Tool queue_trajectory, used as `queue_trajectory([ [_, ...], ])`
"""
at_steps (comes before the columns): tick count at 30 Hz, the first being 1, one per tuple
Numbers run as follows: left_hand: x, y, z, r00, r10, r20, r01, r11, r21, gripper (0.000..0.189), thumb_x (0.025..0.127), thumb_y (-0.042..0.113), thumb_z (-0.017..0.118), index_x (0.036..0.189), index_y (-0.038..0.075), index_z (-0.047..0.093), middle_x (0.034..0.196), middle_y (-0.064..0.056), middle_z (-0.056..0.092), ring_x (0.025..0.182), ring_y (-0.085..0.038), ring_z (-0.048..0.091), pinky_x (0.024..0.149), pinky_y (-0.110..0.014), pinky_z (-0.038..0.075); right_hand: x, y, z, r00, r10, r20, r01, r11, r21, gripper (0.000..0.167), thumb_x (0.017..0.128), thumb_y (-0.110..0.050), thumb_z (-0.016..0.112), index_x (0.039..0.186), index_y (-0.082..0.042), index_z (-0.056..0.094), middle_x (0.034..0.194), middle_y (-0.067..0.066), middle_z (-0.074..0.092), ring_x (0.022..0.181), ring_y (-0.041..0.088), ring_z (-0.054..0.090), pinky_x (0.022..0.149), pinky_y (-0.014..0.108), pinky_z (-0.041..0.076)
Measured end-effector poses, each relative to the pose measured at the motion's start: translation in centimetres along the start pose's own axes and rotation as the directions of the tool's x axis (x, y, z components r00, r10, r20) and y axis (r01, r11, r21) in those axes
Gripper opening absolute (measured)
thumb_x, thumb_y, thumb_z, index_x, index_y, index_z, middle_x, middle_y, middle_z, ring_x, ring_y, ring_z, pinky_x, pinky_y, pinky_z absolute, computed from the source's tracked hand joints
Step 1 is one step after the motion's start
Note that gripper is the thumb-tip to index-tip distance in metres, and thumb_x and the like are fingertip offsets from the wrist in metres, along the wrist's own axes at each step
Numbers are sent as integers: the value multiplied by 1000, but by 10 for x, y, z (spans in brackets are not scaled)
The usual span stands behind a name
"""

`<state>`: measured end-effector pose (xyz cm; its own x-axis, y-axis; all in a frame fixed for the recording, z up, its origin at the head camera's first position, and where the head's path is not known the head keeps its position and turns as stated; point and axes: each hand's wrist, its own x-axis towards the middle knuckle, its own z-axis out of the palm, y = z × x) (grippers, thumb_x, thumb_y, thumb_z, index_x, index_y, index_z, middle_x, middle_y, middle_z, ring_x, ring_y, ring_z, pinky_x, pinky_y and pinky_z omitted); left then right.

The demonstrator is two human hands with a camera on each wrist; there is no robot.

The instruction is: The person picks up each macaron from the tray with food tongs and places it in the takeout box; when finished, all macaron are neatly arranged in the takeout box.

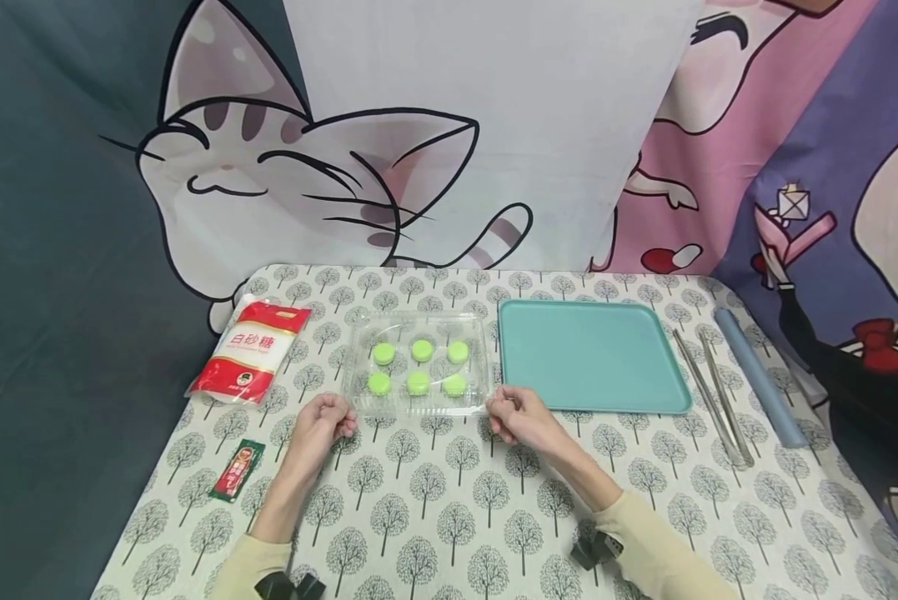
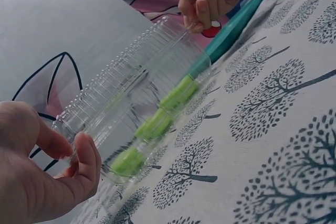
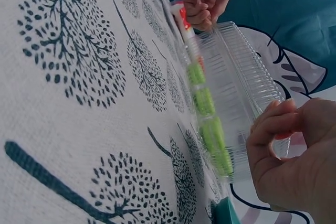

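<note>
A clear plastic box (image 1: pixel 433 411) with a ribbed lid lies in the middle of the table. Inside it, several round green macarons (image 1: pixel 418 382) are set out in two rows. At the box's near left corner, my left hand (image 1: pixel 324 419) pinches the edge between thumb and fingers. My right hand (image 1: pixel 520 415) pinches the near right corner in the same way. From the left wrist view, the lid (image 2: pixel 131 66) stands above the macarons, with the left thumb and fingertips right at its rim. The right wrist view shows the right hand (image 3: pixel 294 150) curled at the opposite end.
Right of the box lies a teal tray (image 1: pixel 594 358), then metal tongs (image 1: pixel 711 396) and a blue-grey roll (image 1: pixel 760 377). To the left are a red and white sugar bag (image 1: pixel 252 350) and a small red-green packet (image 1: pixel 238 471). A tree-print cloth (image 1: pixel 426 525) covers the table.
</note>
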<state>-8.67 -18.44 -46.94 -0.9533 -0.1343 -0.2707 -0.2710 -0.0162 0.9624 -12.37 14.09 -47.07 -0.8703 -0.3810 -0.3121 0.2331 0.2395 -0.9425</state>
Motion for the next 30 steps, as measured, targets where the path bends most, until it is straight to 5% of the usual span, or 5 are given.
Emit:
queue_trajectory([
  [18, -1, -1, 6, 1000, -2, -11, 2, 1000, -2, 10, 100, -1, 43, 110, -3, 44, 89, -5, 58, 72, -10, 55, 64, -18, 54, 1, 6, 7, 992, -25, -124, 26, 1000, 6, 12, 98, -9, 55, 87, -4, 54, 68, 10, 61, 51, 12, 47, 47, 16, 37],
  [30, -5, -1, 16, 994, 40, -99, -35, 998, 44, 5, 99, -1, 43, 104, -2, 44, 83, -3, 56, 66, -8, 53, 56, -16, 50, 0, 8, 5, 997, -12, -70, 15, 999, 42, 20, 100, -15, 53, 94, 4, 55, 67, 6, 62, 51, 13, 52, 47, 17, 42],
])
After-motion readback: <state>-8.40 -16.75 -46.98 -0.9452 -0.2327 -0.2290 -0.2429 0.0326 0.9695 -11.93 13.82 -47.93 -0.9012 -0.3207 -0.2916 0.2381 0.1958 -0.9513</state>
